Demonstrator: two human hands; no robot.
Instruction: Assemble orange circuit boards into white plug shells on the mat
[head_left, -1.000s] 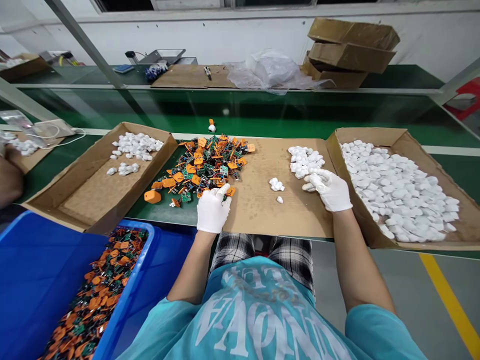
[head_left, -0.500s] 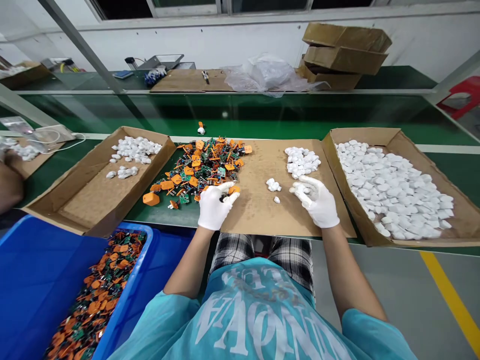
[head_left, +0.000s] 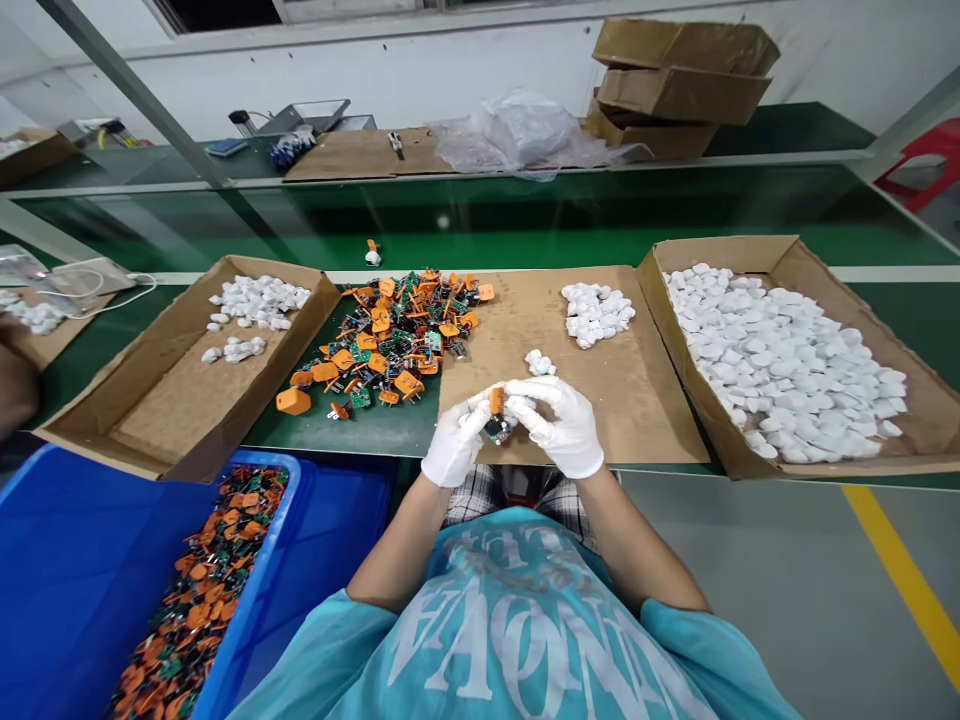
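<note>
In front of my body, my left hand (head_left: 456,440) in a white glove pinches an orange-topped plug circuit board (head_left: 497,405). My right hand (head_left: 562,428), also gloved, closes in from the other side, its fingertips against a white plastic piece (head_left: 519,404) that is mostly hidden by the glove. The two hands meet just above the cardboard sheet's front edge. A few white pieces (head_left: 539,363) lie right behind them. Left of the sheet spreads a heap of orange-and-green circuit boards (head_left: 397,335); a cluster of white pieces (head_left: 597,313) sits toward the right.
A cardboard tray (head_left: 169,410) with some white pieces stands left; another tray (head_left: 682,360) on the right is full of them. A blue bin (head_left: 259,570) of circuit boards stands below left. A person's arm (head_left: 16,385) shows at the left edge. Stacked boxes (head_left: 682,95) stand behind.
My left hand has moved right, away from the heap, with a circuit board. My right hand has come left from beside the white cluster, and both hands now meet.
</note>
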